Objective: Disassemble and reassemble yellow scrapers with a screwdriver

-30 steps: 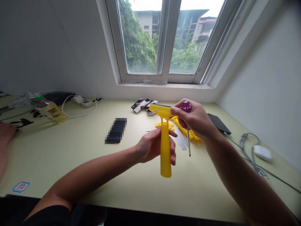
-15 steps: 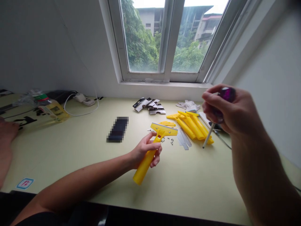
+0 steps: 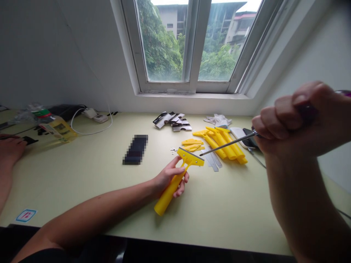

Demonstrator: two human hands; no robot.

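Soft daylight from the window (image 3: 196, 44) lights the desk (image 3: 82, 171) evenly, the right hand (image 3: 290, 120) blurred, edges bowed by lens distortion

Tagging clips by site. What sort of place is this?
Probably a small indoor workroom or office: a long pale desk under a window, with yellow plastic scrapers and loose metal blades laid out on it.

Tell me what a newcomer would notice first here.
The yellow scraper gripped in the left hand stands out first, at the middle of the desk, with a pile of yellow scrapers just beyond it. At the right, the right hand holds out a screwdriver. Above, the window shows trees and a building.
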